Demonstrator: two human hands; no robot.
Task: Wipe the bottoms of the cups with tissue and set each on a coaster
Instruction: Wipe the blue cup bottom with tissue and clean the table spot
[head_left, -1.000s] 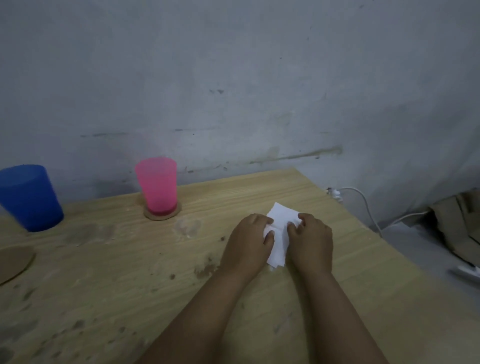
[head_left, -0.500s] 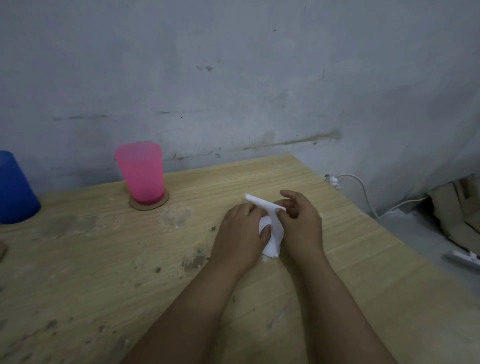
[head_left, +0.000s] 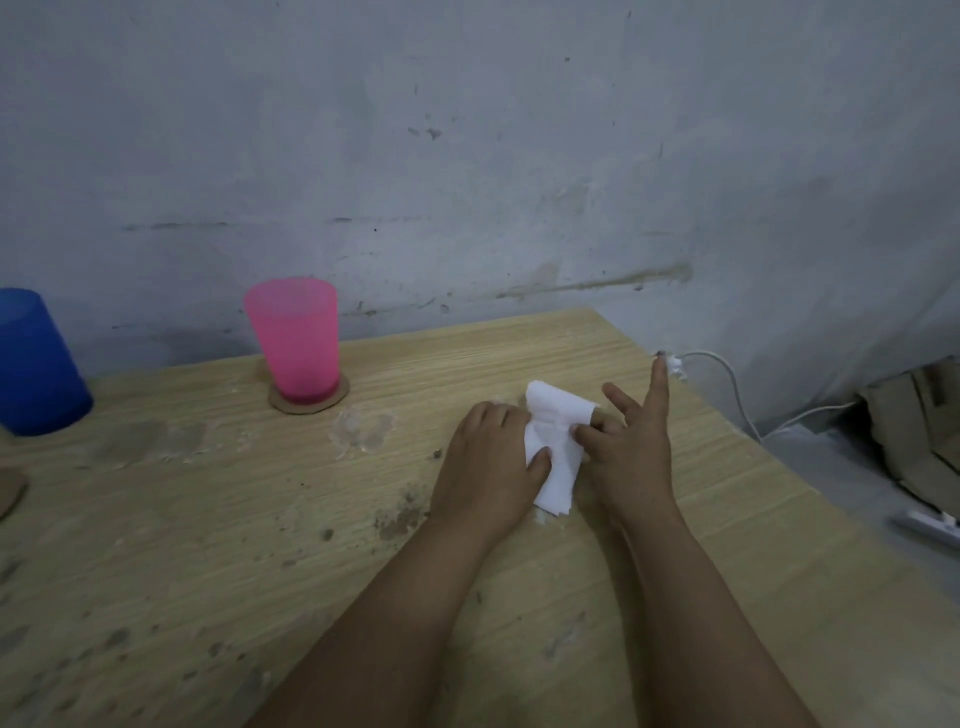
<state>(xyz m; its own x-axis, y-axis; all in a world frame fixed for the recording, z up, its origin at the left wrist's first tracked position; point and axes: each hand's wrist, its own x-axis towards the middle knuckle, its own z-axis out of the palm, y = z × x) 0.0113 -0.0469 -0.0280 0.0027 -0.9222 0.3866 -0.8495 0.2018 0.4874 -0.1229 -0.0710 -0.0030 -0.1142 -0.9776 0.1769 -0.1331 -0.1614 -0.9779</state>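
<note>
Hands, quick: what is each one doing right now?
Left hand: holds the tissue, thumb on it.
Right hand: pinches the tissue, other fingers spread.

Tissue (head_left: 556, 447): white, folded, lying on wood table near its right-centre; far end curled up off the surface, near end flat.
Pink cup (head_left: 296, 345): translucent plastic, upright, mouth up, standing on a coaster at back of table nr wall.
Coaster under pink cup (head_left: 332, 397): round, brown cardboard, flat; rim shows around cup base.
Blue cup (head_left: 36, 364): plastic, upright, far left, partly cut by frame edge, direct on table.
Spare coaster (head_left: 9, 491): brown, flat, left edge, mostly out of frame, apart from blue cup.
</note>
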